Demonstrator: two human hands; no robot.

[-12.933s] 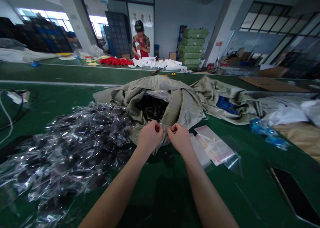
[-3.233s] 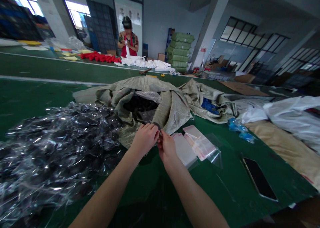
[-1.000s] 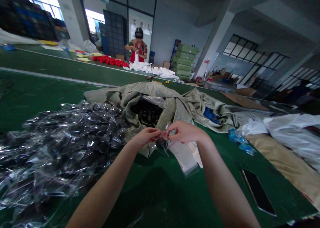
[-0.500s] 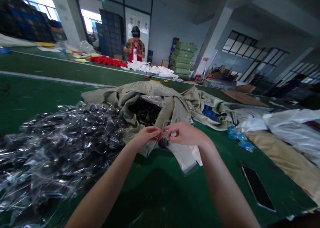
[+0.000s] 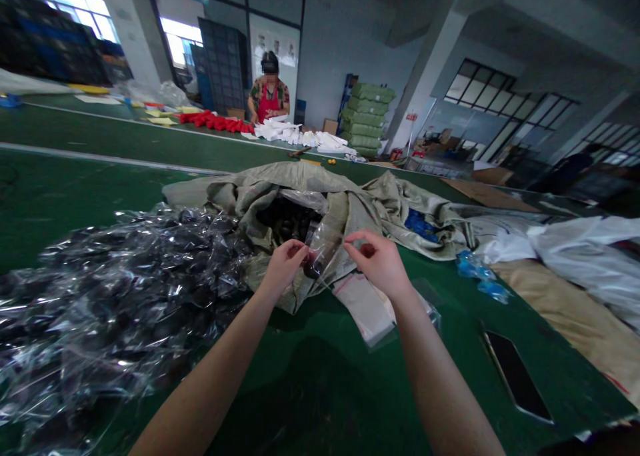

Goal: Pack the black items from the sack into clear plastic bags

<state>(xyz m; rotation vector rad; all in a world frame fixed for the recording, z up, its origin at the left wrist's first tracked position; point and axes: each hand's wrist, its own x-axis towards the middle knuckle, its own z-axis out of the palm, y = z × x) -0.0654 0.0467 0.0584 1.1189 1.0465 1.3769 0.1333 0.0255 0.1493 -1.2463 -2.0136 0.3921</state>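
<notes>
My left hand pinches the edge of a clear plastic bag with a dark round piece inside it. To the right, my right hand is closed in a pinch by the bag's other side; whatever lies between its fingertips is too small to make out. Behind both hands an open woven sack shows many black round pieces in its mouth. A stack of flat clear bags lies on the green table under my right hand.
A large heap of bagged black pieces covers the left of the table. On the right lie a phone, blue wrapped pieces and another sack with blue contents. Across the table stands a co-worker behind white pieces.
My hands have moved apart, the left one slightly left with the bag and black piece, the right one slightly right. The co-worker's hands have lowered from an upright white piece.
</notes>
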